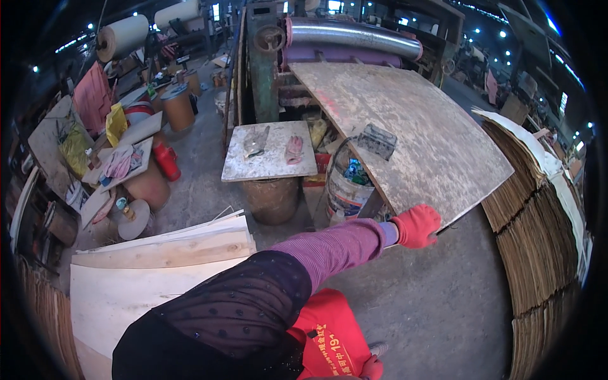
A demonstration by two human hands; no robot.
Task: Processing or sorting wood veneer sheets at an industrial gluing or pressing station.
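Note:
My left hand (417, 226), in a red glove, reaches across to the near edge of a large, stained, sloping board (418, 126). Its fingers are curled closed at that edge, and a thin dark line shows just beyond them; what they grip is hidden. My right hand (372, 367), also red-gloved, is low at the bottom rim beside my red apron (332, 329), its fingers mostly out of sight. A dark grey block (377, 140) sits on the board's left side. Behind the board, a machine carries a shiny metal roller (354, 38) above a purple roller (348, 59).
Tall stacks of brown veneer sheets (538, 253) stand at right. Pale wood sheets (158, 266) lie at lower left. Two gloves rest on a small board (269, 161) atop a drum (272, 199). A white bucket (348, 190) stands beside the sloping board; a red flask (166, 161) is farther left.

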